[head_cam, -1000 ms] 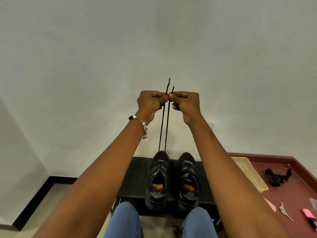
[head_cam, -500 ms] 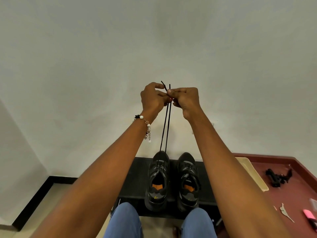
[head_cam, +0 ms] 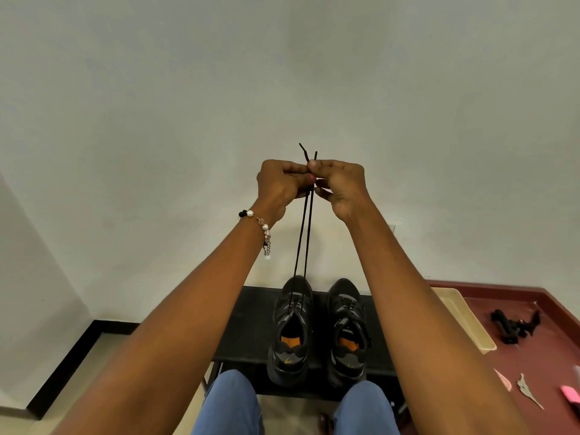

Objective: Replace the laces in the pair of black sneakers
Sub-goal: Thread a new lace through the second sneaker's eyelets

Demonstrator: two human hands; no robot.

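**Two lace ends held level above the left-hand sneaker**

Two strands of one black shoelace (head_cam: 303,243) rise taut from the upper eyelets of the left-hand sneaker (head_cam: 290,331), which stands on a low black table (head_cam: 248,324) against the wall, toe to the wall and heel toward the person. The strands run nearly parallel up to the raised hands, which suggests the person is drawing the slack through and matching the two ends so that both sides come out even.

The left hand (head_cam: 277,183) and the right hand (head_cam: 340,186) meet in front of the wall, knuckles nearly touching, each with its fingers curled and pinching a strand. The two stiff tips poke out just above the fingers, one bent to the left, one upright.

The second sneaker (head_cam: 346,331) stands just beside the first, on its right; its laces look threaded, though whether they are tied is too small to tell. Judging from this, the work is on the first shoe's upper eyelets, with the tying not yet done.

A beaded bracelet (head_cam: 262,229) hangs on the left wrist. To the right lie a shallow beige tray (head_cam: 464,321), a black clamp-like object (head_cam: 513,328), a small metal tool (head_cam: 527,389) and a pink item (head_cam: 569,394) on a dark red surface. The person's knees in blue jeans (head_cam: 232,403) sit below the table.
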